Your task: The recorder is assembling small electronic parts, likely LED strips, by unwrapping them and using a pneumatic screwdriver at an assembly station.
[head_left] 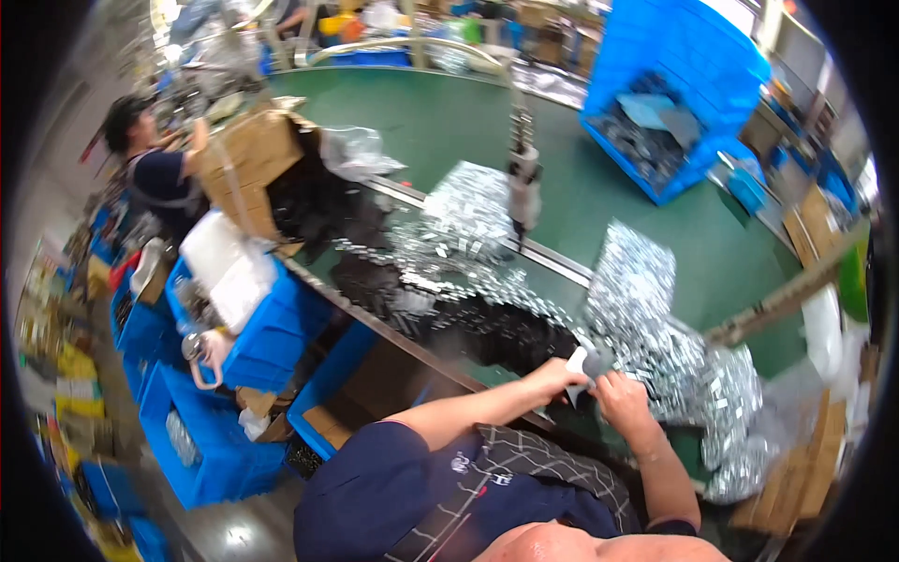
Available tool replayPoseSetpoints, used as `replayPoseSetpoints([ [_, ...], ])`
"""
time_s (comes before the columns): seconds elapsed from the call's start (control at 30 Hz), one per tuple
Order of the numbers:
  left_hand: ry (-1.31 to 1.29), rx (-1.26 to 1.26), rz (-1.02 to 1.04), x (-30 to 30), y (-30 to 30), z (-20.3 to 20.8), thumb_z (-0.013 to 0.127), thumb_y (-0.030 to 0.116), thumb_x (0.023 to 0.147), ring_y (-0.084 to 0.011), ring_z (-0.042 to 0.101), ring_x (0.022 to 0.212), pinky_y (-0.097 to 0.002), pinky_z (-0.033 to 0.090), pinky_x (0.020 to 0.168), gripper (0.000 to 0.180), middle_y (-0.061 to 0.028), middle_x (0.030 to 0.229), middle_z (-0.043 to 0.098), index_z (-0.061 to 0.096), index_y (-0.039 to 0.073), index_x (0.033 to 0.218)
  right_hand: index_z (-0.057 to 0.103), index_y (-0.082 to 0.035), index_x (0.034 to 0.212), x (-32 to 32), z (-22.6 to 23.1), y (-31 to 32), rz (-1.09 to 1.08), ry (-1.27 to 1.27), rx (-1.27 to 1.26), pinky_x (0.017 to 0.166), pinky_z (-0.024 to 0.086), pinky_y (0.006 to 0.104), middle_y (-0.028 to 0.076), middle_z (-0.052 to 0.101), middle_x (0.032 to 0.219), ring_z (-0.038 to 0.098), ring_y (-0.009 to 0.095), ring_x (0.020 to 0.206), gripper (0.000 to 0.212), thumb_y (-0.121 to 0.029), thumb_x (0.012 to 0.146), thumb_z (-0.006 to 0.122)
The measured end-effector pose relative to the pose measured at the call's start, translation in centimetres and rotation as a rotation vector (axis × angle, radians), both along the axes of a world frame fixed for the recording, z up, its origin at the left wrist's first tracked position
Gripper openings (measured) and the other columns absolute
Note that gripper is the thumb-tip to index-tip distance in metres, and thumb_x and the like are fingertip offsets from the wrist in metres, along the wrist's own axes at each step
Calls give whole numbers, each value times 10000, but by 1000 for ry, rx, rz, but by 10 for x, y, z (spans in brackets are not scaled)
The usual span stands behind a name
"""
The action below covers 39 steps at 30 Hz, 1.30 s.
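Head view: both hands (554, 377) (622, 398) clamp fingers (567, 374) on a grey-white piece (578, 360); the shirt (375, 487) bears pale lettering (502, 480).

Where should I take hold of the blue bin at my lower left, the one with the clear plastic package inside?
Take the blue bin by opposite sides of its rim, probably from above: its top is open, and another blue bin shows just beyond it.
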<state>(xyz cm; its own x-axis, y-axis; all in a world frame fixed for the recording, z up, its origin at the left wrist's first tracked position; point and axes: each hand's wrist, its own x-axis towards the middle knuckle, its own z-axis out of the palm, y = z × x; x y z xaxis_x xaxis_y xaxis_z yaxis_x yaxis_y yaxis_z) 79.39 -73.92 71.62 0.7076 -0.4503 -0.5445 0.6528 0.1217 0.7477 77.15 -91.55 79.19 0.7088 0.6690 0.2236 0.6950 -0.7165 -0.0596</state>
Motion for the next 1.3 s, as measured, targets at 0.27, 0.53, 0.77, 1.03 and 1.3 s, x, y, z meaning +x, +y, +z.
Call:
replayPoseSetpoints([
  [0.27,-47,-47,81,8,10,-4,641,222,810,-127,582,600,-273,448,460,210,-35,754,634,633,28,888,532,-76,807,20,-8,4,62,-3,77,539,450,341,55,499,732,539,217,689,150,-162,741,634],
  [0.53,-31,-32,74,4,3,-2,622,215,834,-124,578,628,-268,435,473,198,-28,768,627,623,31,909,575,-54,912,3,-7,2,-60,140,210,576,483,335,57,536,754,575,219,707,172,-98,750,616],
  [0.77,-35,-50,86,3,3,-3,614,207,843,-124,565,622,-279,441,468,185,-28,769,622,623,33,906,563,-50,862,9,-6,0,95,47,85,580,495,302,57,543,772,588,198,734,170,-99,700,577],
  [1.03,-17,-45,63,2,7,3,630,147,833,-109,567,673,-281,468,569,185,-31,793,610,596,-3,936,538,-57,785,7,-3,7,-2,66,-2,553,485,317,58,534,729,587,206,687,92,-120,773,604],
  [1.3,-145,-185,136,-5,9,4,651,79,783,-121,580,697,-291,484,663,226,-15,821,615,599,9,991,591,-51,818,7,-15,7,-89,50,180,532,471,326,69,552,699,589,231,617,160,-149,737,688],
])
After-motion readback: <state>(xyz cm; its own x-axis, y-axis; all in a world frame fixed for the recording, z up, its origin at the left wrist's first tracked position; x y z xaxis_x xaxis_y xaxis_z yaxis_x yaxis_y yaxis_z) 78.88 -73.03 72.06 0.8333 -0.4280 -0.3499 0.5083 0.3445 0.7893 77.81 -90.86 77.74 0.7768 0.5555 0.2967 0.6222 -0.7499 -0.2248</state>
